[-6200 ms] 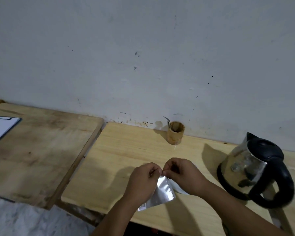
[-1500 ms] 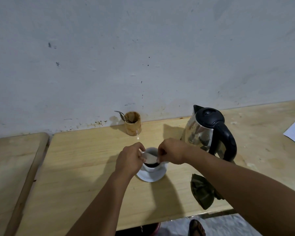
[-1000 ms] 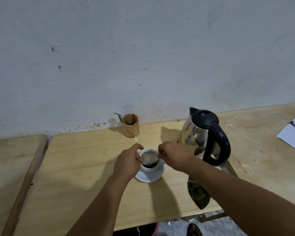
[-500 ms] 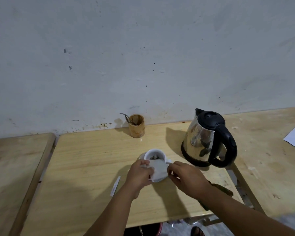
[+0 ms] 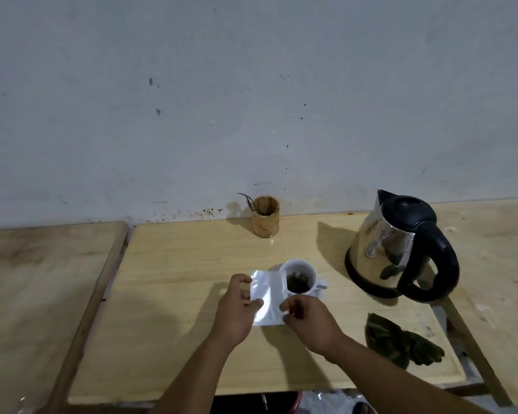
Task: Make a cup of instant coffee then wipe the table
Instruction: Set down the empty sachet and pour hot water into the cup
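A silvery coffee sachet [image 5: 268, 297] is held flat just above the wooden table [image 5: 174, 282], left of the cup. My left hand [image 5: 237, 312] pinches its left edge and my right hand [image 5: 307, 319] pinches its lower right corner. The white cup [image 5: 300, 277] stands on a white saucer [image 5: 322, 284] behind the sachet, with dark coffee powder inside. A steel kettle [image 5: 398, 252] with a black lid and handle stands to the right of the cup. A dark green cloth [image 5: 398, 343] lies crumpled near the table's front right edge.
A small wooden holder [image 5: 265, 216] with a spoon in it stands by the grey wall. A second wooden table [image 5: 33, 282] adjoins on the left and another surface [image 5: 497, 234] lies to the right behind the kettle.
The sachet was torn open, tipped over the cup, then drawn back. It has moved left of the cup and lies flat between my hands. The small torn strip on the table is hidden now.
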